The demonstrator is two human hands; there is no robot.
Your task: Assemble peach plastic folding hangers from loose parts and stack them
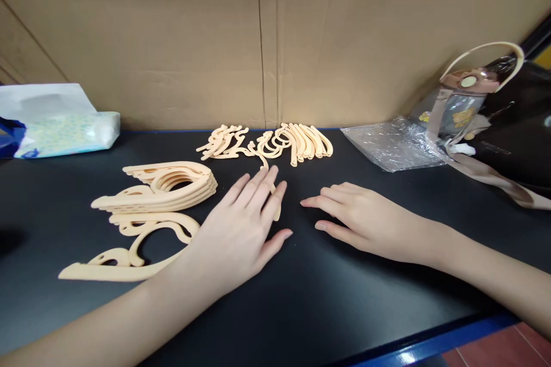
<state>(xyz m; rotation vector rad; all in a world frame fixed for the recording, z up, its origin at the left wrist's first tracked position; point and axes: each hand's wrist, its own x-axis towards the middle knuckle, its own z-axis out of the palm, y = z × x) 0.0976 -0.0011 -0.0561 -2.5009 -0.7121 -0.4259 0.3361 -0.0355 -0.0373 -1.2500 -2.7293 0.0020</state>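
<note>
My left hand [245,218] lies flat with fingers stretched out, partly covering a curved beige plastic piece [278,212] on the table. I cannot tell whether the palm presses on it. To the right, my right hand [359,212] hovers or rests over the bare tabletop, fingers apart and holding nothing. Beside my left wrist is a beige folding clothes hanger [142,272], partly hidden by the forearm. Behind it sits a stack of similar folding hangers [189,189]. Farther back, loose hooked pieces [224,143] and a row of curved arm pieces [307,143] lie by the cardboard.
A pack of tissues [69,132] lies at the back left. At the back right are a clear plastic bag [383,143], a water bottle [462,103] with a strap, and a black bag [520,132]. Cardboard [193,40] stands behind the black table [301,309].
</note>
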